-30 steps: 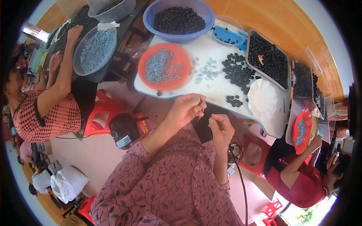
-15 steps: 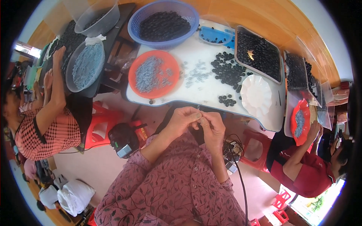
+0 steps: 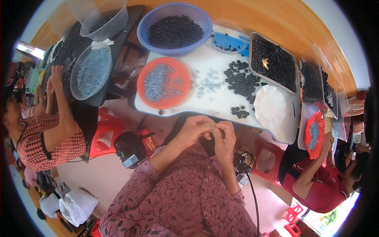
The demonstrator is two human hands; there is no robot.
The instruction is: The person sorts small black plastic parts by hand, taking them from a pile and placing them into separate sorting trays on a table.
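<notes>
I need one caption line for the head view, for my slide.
Both hands, left hand and right hand, meet fingertip to fingertip at the edge of a white table strewn with dark beads.

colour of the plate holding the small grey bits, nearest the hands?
Orange-red plate, seen in the head view.

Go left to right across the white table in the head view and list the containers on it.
Orange plate → blue basket → small blue tray → black tray → white scalloped plate.
</notes>
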